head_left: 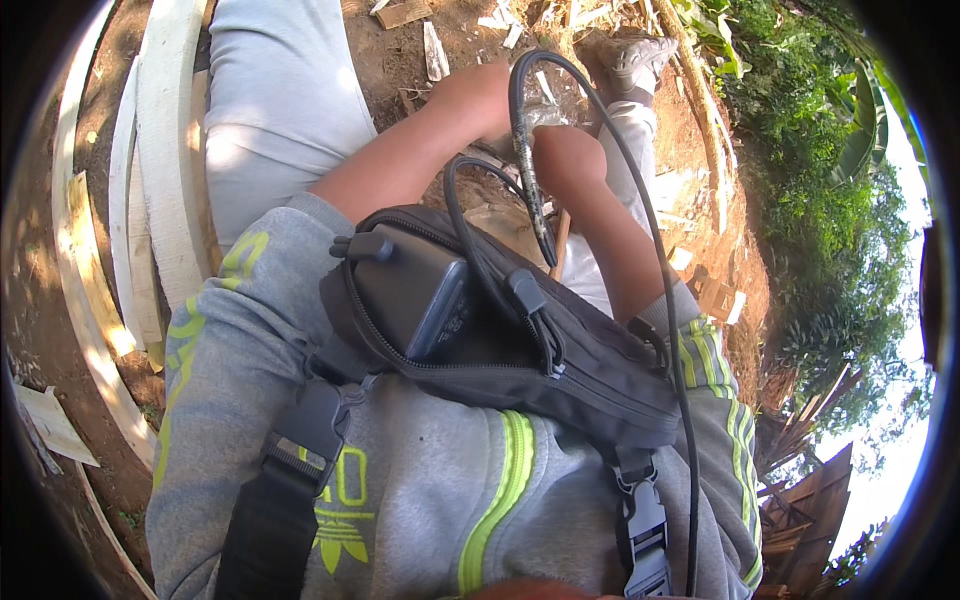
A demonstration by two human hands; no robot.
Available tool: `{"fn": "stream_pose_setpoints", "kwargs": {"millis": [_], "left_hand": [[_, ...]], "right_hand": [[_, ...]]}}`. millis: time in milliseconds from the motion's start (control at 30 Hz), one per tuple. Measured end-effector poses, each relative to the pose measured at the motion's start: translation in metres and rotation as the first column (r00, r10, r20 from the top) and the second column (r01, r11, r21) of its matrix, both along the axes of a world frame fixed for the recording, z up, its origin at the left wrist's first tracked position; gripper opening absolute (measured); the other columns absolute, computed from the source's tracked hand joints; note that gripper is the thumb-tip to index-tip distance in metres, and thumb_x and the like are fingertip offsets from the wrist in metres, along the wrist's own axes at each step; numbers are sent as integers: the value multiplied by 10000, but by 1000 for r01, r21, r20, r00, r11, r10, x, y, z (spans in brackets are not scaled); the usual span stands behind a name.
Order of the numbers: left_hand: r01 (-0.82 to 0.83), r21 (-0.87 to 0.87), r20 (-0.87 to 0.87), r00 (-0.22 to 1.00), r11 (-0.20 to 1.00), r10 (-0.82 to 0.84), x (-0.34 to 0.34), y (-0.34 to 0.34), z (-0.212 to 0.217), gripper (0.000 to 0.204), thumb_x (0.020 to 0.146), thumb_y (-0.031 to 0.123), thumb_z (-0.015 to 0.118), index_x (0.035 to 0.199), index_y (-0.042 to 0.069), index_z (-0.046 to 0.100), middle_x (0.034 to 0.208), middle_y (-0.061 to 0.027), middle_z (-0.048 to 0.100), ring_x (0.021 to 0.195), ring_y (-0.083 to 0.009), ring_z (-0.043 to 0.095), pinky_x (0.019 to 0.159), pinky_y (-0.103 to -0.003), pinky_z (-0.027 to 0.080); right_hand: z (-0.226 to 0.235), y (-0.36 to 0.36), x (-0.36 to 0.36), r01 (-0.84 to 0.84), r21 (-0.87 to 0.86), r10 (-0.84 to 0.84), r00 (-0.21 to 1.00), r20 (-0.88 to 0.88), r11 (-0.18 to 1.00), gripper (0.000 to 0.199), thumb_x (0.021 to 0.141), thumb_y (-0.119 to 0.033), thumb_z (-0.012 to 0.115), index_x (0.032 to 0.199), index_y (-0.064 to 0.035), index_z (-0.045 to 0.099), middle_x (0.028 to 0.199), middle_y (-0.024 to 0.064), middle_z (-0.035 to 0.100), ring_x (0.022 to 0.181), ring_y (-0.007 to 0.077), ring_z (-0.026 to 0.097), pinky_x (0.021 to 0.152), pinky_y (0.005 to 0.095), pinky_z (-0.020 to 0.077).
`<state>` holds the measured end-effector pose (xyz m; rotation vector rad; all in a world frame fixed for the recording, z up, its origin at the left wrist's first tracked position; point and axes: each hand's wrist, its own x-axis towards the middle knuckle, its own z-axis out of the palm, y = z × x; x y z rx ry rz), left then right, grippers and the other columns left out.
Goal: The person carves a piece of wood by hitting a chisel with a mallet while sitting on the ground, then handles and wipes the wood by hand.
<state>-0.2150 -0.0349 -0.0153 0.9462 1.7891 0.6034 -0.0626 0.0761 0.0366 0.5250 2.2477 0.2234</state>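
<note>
Wood first: a thin wooden stick [561, 238] shows just under the R wrist, slanting down between the knees, above red dirt ground [400, 50]. It is the thing nearest both hands. Whether either one grips it I can't tell, since fingers face away from cam. Left hand [485, 95] is reached fwd and low, back of hand up, partly behind the looped black cable [600, 110]. Right hand [568, 150] sits just beside it and looks rounded, maybe balled, but the grip isn't visible. Both forearms are bare, elbows bent, converging to one spot ahead of the chest, w/ the body hunched over. Judgement: close two-handed work on a small item at ground level, mid-step. Any next move would want that spot cleared of the cable for sight. The black chest bag [560, 370] w/ a dark power bank [420, 290] hangs in front. White planks [165, 150] lie at left, and a shoe [640, 60] is beyond the hands.
</note>
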Motion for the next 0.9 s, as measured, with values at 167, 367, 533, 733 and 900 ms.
{"fn": "stream_pose_setpoints", "kwargs": {"millis": [167, 367, 533, 733, 900], "left_hand": [[-19, 0, -9, 1000, 1000, 19, 0, 0, -4, 466, 920, 90, 719, 1368, 12, 622, 1223, -211, 766, 1138, -389, 754, 915, -509, 622], [-99, 27, -32, 994, 995, 100, 4, 2, -21, 395, 915, 69, 705, 1297, -14, 649, 1170, -239, 774, 1085, -413, 769, 896, -509, 621], [-112, 11, -26, 993, 994, 112, 9, 1, -21, 402, 919, 73, 713, 1303, -24, 644, 1181, -250, 772, 1092, -400, 774, 911, -513, 620], [-65, -1, -23, 998, 998, 65, 11, 6, -28, 409, 924, 69, 705, 1318, -28, 654, 1214, -239, 770, 1147, -392, 759, 944, -510, 617], [-41, 1, -9, 999, 999, 41, 6, 1, -13, 362, 942, 90, 685, 1285, -25, 677, 1211, -241, 769, 1130, -395, 764, 928, -512, 619]], "right_hand": [[6, -1, -21, 119, 7, -119, 983, 136, 993, 162, 875, -71, 698, 1018, -116, 759, 1070, 158, 785, 1062, 367, 760, 899, 494, 619], [-3, 22, -36, 198, 87, -203, 978, 55, 976, 97, 878, -131, 728, 944, -72, 770, 1039, 163, 782, 1035, 351, 767, 846, 491, 621], [4, 24, -26, 191, 67, -196, 977, 82, 979, 192, 977, -135, 621, 1065, -117, 791, 1133, 172, 788, 1099, 363, 760, 896, 488, 616], [9, 6, -14, 115, -7, -114, 989, 93, 993, 209, 954, -175, 659, 1114, -109, 776, 1130, 180, 786, 1111, 366, 756, 914, 482, 614], [-13, 4, 9, 44, 73, -47, 998, 41, 996, 203, 979, -163, 613, 1018, -91, 798, 1035, 151, 804, 1041, 343, 781, 871, 481, 623]]}}
